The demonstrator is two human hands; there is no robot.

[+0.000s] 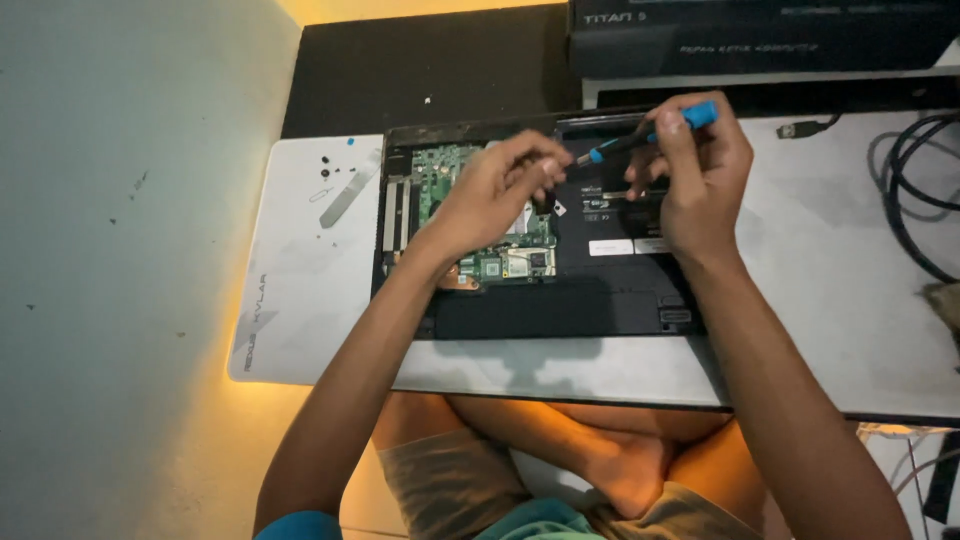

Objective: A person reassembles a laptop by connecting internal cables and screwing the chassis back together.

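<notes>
The left hand (495,190) hides the screwdriver (640,136) tip.

laptop (560,300) on mat (300,300) | screws (327,172) left | cables (915,190) right

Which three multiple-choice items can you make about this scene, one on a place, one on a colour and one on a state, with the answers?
1. Where do the small loose screws lie?
A. on the white mat, left of the laptop
B. on the dark box at the top
C. on the cables at the right

2. What colour is the handle of the screwdriver?
A. red
B. blue
C. yellow

3. In what state is the laptop?
A. closed, with its cover on
B. folded upright
C. opened, with its green circuit board bare

Answers:
1. A, the screws sit on the white mat near a grey strip.
2. B, blue shows above the right hand.
3. C, the circuit board shows beside the left hand.
</notes>
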